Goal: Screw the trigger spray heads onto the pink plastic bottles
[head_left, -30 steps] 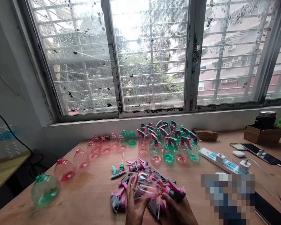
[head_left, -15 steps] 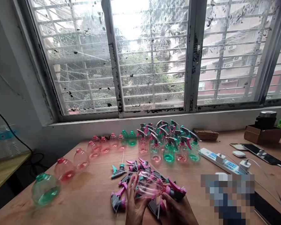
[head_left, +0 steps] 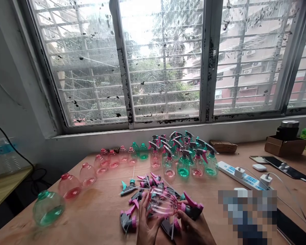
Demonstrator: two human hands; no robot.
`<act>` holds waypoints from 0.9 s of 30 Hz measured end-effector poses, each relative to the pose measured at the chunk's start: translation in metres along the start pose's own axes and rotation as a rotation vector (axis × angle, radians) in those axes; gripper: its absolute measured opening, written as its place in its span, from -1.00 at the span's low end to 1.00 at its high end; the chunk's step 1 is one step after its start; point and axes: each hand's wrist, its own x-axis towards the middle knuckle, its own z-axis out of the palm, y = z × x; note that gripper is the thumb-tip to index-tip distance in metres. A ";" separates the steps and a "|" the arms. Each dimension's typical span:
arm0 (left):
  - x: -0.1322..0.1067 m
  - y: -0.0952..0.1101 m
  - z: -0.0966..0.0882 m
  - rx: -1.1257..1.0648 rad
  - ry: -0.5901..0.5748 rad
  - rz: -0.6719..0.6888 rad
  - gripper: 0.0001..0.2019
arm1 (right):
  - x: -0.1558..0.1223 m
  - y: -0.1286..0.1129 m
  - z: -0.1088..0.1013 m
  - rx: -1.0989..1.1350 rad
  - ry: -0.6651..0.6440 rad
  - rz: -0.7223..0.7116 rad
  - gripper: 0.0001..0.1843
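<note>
The pink bottle point(head_left: 162, 202) lies tipped on its side between the person's two hands, above the loose sprayer heads point(head_left: 128, 222) on the table point(head_left: 97, 217). The left hand point(head_left: 146, 221) has a curved grip on its body, fingers beyond and thumb below; the right hand point(head_left: 192, 226) has its grip closed about the grey-and-pink sprayer head point(head_left: 192, 209) at the neck. Turning would probably go best with the left hand steady and the collar square to the neck — a slanted start could cross the thread — and with pressure light, since the thin wall may flex.

How far the collar is seated cannot be told. Most right-hand fingers are hidden, reflections confuse the straw inside, both forearms run off the lower edge, and a pixelated patch point(head_left: 250, 214) masks the table's right side.
</note>
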 end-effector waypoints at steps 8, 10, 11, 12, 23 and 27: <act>-0.002 -0.003 0.006 -0.106 0.081 -0.058 -0.18 | -0.002 0.000 0.003 0.006 0.013 -0.042 -0.32; -0.001 0.001 0.004 -0.123 0.047 -0.073 -0.22 | -0.002 -0.005 0.003 -0.015 -0.014 -0.071 -0.33; 0.000 0.003 0.002 -0.116 0.024 -0.076 -0.24 | -0.001 -0.006 0.002 -0.024 -0.018 -0.077 -0.33; 0.001 0.004 0.001 -0.100 0.002 -0.073 -0.26 | -0.001 -0.007 0.002 -0.032 -0.016 -0.068 -0.33; -0.002 -0.007 -0.002 -0.080 -0.016 -0.093 -0.25 | -0.003 -0.002 0.005 0.033 0.057 0.006 -0.40; -0.002 0.001 0.003 -0.091 0.049 -0.112 -0.28 | -0.005 -0.011 0.006 0.014 0.020 -0.051 -0.48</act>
